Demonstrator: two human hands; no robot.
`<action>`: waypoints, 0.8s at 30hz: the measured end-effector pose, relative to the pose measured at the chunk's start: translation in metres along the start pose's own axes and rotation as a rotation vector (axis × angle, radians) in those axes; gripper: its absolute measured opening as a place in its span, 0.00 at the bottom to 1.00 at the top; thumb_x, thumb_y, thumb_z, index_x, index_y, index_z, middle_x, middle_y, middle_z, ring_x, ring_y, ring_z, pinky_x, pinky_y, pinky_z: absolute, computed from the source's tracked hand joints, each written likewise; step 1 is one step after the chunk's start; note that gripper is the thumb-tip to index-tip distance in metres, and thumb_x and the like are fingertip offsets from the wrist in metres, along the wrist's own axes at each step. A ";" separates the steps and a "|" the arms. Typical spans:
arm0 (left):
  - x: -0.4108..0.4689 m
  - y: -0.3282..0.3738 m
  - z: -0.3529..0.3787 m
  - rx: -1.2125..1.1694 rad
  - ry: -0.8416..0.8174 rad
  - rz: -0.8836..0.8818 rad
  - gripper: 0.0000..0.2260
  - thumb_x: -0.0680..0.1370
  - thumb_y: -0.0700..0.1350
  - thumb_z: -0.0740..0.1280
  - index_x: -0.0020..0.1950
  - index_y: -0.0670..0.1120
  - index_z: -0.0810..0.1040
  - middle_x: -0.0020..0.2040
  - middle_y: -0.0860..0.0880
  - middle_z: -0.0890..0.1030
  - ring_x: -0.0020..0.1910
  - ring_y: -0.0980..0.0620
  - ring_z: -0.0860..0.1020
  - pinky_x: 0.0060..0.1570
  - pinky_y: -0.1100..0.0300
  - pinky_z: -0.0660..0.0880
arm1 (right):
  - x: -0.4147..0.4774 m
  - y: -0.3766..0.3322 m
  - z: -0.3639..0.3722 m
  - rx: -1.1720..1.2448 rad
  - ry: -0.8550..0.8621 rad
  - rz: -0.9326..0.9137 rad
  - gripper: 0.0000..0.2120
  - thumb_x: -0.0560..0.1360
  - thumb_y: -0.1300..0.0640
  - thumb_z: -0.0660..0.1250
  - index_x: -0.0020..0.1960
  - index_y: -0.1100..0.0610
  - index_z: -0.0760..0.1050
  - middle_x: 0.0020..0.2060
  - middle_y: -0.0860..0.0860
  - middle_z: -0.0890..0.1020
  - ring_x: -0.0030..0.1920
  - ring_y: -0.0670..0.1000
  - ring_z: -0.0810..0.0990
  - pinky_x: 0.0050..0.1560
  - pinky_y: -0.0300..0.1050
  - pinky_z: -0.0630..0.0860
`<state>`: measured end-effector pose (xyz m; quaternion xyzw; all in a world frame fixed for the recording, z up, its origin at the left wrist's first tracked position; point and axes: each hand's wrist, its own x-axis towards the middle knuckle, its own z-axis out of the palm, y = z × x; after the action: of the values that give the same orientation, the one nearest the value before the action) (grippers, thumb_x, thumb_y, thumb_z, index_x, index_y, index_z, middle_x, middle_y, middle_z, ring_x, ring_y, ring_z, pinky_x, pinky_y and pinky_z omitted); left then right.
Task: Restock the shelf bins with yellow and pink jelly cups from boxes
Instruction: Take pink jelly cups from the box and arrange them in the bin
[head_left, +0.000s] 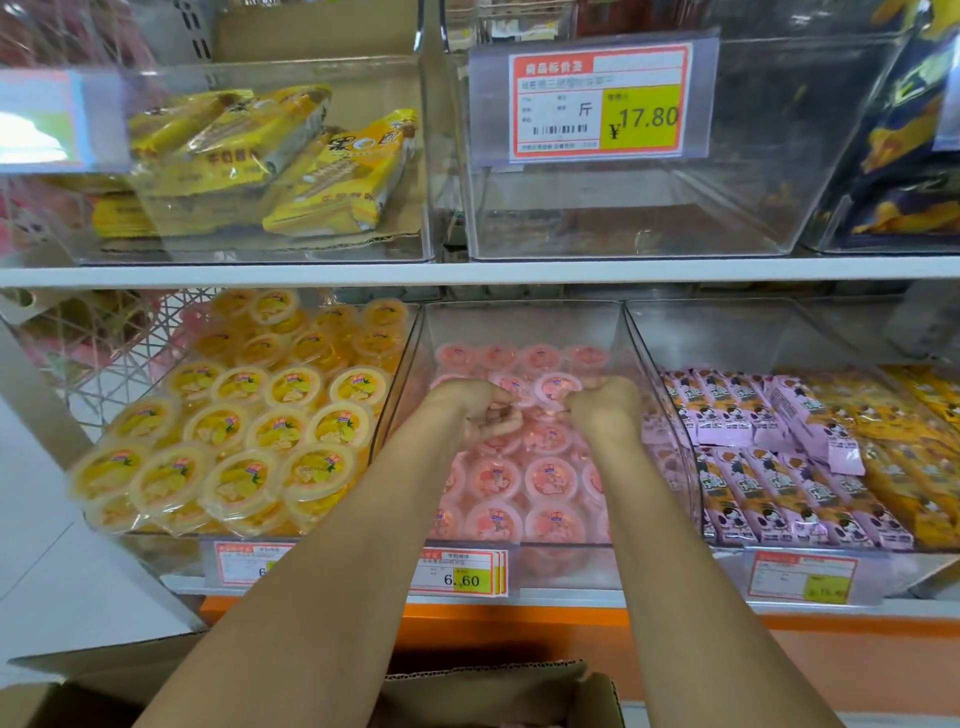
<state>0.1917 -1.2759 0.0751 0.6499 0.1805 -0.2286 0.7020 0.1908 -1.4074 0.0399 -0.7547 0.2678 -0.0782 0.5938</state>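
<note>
At one o'clock, the price tag (600, 101) on the front of the clear bin (623, 223) is headed 商品标价签 and shows 斤 and, on its yellow patch, ¥17.80. At six o'clock, the second tag (457, 571) below the pink-cup bin (519, 322) reads 6.60. At ten o'clock, a yellow packet (358, 166) bears 果. The third tag (802, 577), at four o'clock, is too blurred to read.

A white shelf board (519, 270) runs level across the view; the tier beneath it is edged by an orange strip (519, 618), with a plain white surface (36, 467) at its left end and a pink lattice basket (104, 353) just beside that. Above the board lie yellow wafer packets (332, 176) on the left and dark blue packets (909, 156) at the far right, a red-framed price tag (597, 101) reading 17.80 between them; below, purple snack packets (769, 467) lie at the right. The light is bright and even; glare whitens a label holder (36, 119) at the upper left.
</note>
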 end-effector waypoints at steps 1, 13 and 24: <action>0.000 0.000 0.000 0.059 0.052 0.045 0.03 0.78 0.34 0.63 0.47 0.34 0.74 0.40 0.41 0.76 0.37 0.49 0.78 0.35 0.58 0.80 | 0.002 0.001 0.002 -0.020 0.008 -0.003 0.09 0.72 0.67 0.69 0.52 0.67 0.79 0.49 0.63 0.83 0.46 0.61 0.83 0.49 0.59 0.80; 0.014 -0.017 0.001 0.108 0.176 0.068 0.12 0.79 0.36 0.62 0.36 0.36 0.73 0.18 0.46 0.74 0.13 0.55 0.70 0.15 0.69 0.66 | 0.029 0.013 0.020 0.043 -0.018 0.028 0.21 0.67 0.67 0.71 0.59 0.63 0.71 0.49 0.60 0.82 0.46 0.60 0.83 0.49 0.57 0.81; -0.015 -0.021 0.011 0.056 0.145 0.117 0.09 0.79 0.38 0.62 0.40 0.37 0.73 0.22 0.45 0.76 0.14 0.55 0.69 0.16 0.70 0.63 | -0.029 -0.012 -0.020 -0.177 -0.054 -0.179 0.14 0.74 0.67 0.65 0.58 0.57 0.78 0.55 0.53 0.81 0.51 0.53 0.79 0.47 0.40 0.73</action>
<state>0.1674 -1.2864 0.0668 0.6934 0.1862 -0.1444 0.6810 0.1608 -1.4083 0.0628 -0.8268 0.1891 -0.0865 0.5226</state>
